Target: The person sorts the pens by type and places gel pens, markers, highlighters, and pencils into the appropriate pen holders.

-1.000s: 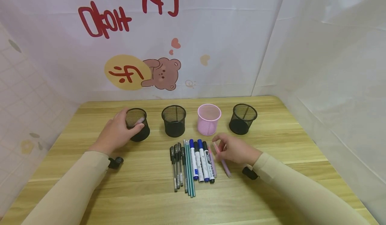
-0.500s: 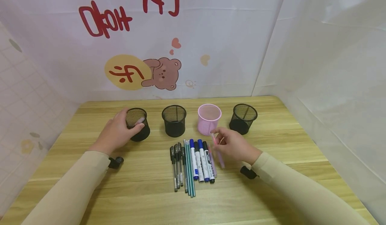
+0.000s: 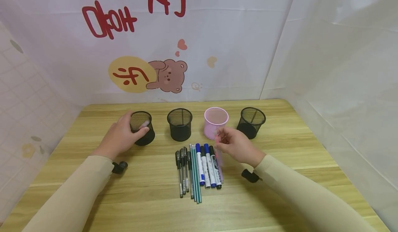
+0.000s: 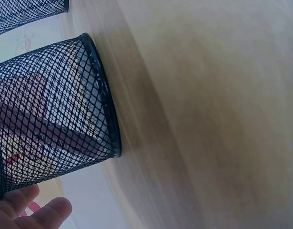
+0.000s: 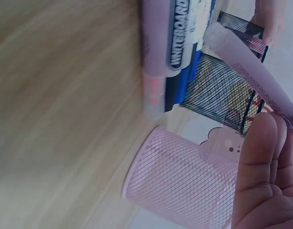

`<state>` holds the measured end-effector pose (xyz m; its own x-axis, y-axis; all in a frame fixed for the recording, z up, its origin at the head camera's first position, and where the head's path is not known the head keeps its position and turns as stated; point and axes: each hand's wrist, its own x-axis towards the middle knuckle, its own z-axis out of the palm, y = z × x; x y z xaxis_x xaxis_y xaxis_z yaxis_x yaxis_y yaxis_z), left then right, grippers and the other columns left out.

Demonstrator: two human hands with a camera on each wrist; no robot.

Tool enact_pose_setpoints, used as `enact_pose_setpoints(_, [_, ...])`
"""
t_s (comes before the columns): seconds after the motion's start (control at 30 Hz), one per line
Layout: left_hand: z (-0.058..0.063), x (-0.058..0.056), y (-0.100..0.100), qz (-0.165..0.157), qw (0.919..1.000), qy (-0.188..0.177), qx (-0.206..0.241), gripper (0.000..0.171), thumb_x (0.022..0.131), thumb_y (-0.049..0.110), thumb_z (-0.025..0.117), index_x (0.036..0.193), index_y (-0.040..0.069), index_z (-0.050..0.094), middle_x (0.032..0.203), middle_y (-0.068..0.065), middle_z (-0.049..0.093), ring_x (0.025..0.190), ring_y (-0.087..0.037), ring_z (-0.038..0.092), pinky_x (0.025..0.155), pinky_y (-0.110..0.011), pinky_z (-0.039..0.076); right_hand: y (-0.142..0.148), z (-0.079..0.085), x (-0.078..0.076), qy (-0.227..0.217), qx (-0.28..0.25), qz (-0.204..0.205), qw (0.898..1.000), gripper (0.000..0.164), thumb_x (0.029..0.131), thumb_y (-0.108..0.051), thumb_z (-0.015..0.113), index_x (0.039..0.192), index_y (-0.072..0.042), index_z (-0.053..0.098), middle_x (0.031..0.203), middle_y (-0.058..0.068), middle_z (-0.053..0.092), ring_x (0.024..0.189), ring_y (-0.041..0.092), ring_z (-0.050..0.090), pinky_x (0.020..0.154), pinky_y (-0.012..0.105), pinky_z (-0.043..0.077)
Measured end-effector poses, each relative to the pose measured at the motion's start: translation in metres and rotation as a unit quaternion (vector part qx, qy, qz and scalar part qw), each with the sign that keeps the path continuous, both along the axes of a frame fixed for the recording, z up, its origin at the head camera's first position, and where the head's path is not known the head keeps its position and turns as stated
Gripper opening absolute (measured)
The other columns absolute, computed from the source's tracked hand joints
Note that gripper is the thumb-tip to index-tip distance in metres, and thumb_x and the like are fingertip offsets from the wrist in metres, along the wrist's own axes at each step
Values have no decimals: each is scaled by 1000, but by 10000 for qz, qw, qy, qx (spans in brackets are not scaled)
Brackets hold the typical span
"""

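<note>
My left hand (image 3: 119, 133) grips the side of the leftmost black mesh pen cup (image 3: 146, 135), thumb in front. The left wrist view shows that cup's mesh wall (image 4: 60, 114) with fingertips beside it. My right hand (image 3: 240, 145) pinches a pink highlighter (image 5: 253, 71) by one end, raised and tilted. It is just in front of the pink mesh pen cup (image 3: 212, 130). A second pink highlighter (image 5: 153, 52) lies on the table beside the whiteboard markers (image 3: 207, 168), its translucent cap pointing toward the pink cup.
Two more black mesh cups stand in the row, one left of the pink cup (image 3: 180, 131) and one right of it (image 3: 247, 130). Left of the markers lie green striped pencils (image 3: 195, 176) and several black-capped gel pens (image 3: 182, 173). A printed cloth (image 3: 217, 52) hangs behind the table.
My right hand has lifted the pink highlighter off the table and carried it up and left toward the pink cup. The left hand stays on its cup.
</note>
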<state>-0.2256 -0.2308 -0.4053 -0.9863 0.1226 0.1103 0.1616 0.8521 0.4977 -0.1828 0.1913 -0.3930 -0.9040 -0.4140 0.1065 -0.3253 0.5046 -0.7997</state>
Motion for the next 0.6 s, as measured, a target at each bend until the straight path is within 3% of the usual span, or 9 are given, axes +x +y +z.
enact_pose_setpoints(0.33, [-1,0,-1,24,10000,-36,-29,93,96,69,60,158,5,34,151,-23,52,130,-48,55,107,-69,45,-20,3,-4,208,-250,-26,9995,20,94,-7,78,109,-3,65,94,7,70,83,16,64,70,23,57])
enact_pose_setpoints(0.6, [0,0,-1,33,10000,-52,-37,96,96,69,61,160,4,31,155,-25,48,135,-50,51,111,-70,41,-40,9,-8,19,-659,51,9978,19,95,-6,77,107,-7,63,96,6,67,86,18,65,75,25,60])
